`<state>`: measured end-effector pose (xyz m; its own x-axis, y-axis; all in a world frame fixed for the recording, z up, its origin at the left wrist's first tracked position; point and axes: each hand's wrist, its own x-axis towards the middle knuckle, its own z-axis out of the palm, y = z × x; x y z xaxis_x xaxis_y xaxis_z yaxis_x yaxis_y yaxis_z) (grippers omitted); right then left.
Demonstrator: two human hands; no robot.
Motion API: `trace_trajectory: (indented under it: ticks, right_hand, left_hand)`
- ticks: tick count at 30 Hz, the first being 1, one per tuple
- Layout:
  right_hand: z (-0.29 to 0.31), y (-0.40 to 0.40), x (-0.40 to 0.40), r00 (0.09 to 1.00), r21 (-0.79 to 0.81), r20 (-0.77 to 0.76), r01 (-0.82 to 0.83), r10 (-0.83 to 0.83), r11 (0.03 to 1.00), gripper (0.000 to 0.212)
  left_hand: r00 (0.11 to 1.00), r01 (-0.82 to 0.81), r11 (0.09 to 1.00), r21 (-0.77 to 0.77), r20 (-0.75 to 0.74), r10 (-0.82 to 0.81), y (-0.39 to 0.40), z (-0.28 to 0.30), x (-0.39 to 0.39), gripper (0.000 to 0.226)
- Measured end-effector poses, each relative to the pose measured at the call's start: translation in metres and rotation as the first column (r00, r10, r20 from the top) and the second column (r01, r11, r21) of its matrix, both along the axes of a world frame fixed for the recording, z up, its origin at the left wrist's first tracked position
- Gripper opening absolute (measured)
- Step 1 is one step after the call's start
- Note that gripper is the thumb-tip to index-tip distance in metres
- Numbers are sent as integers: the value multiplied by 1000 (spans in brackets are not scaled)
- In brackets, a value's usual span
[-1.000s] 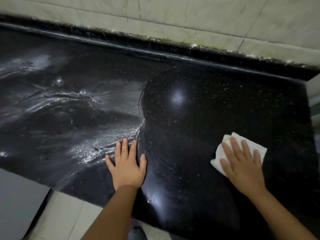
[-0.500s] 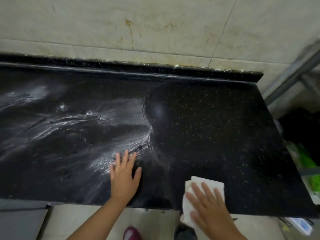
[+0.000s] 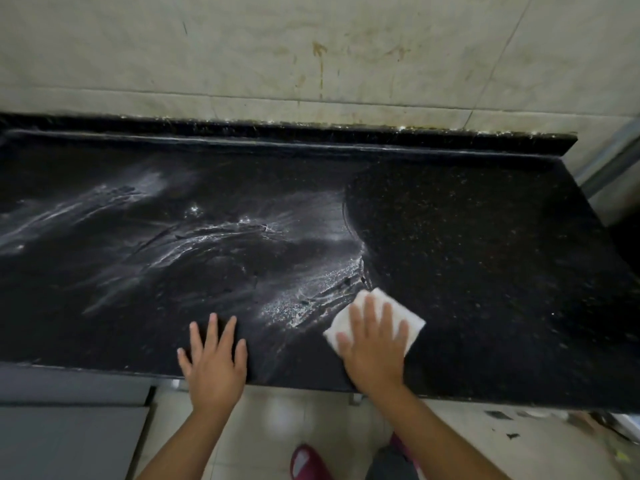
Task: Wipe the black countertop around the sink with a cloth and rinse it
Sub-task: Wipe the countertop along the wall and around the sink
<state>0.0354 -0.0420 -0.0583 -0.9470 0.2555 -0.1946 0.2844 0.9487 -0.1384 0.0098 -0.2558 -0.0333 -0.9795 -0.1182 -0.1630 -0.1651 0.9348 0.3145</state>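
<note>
We note the white cloth [image 3: 375, 318] lying flat on the black countertop [image 3: 485, 254] near its front edge, right of centre, pinned under the right hand [image 3: 372, 341]; that hand is spread, fingers straight and slightly fanned, palm down on the cloth, pressing rather than pinching; the cloth's far and right corners show beyond the fingertips. The relation that matters: the white smeared residue [image 3: 304, 299] begins just beside the cloth's left edge and runs away to the left and far-left in long streaks, their long axis slanting from near-right to far-left; the surface to the right of the cloth reads dark and speckled, which we judge already wiped; so the unwiped work lies leftward of the cloth hand. The left hand [image 3: 213, 362] rests flat on the counter at the near edge, fingers spread and straight, holding nothing, apparently bracing; it sits on the near fringe of the smeared zone and is nearer to most of it, but carries no cloth. Both forearms come in from below, roughly parallel, wrists over the counter lip. We judge the next stroke should sweep left into the streaks; the bracing hand may need to shift clear. No sink is in view; rinsing not yet done.
</note>
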Motion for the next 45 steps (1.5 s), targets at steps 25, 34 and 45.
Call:
trace_trajectory:
  ticks: [25, 34, 45]
  right_hand:
    - [-1, -44, -1, 953, 7, 34, -300, 299, 954, 62]
    - [23, 88, 31, 933, 13, 160, 325, -323, 946, 58]
    - [12, -32, -91, 976, -56, 164, -135, 142, 989, 63]
  left_hand:
    - [999, 34, 996, -82, -22, -36, -6, -27, -14, 59]
    - [993, 53, 983, -174, -99, -71, -7, -30, -16, 52]
    - [989, 70, 972, -223, -111, -96, -10, -36, -18, 51]
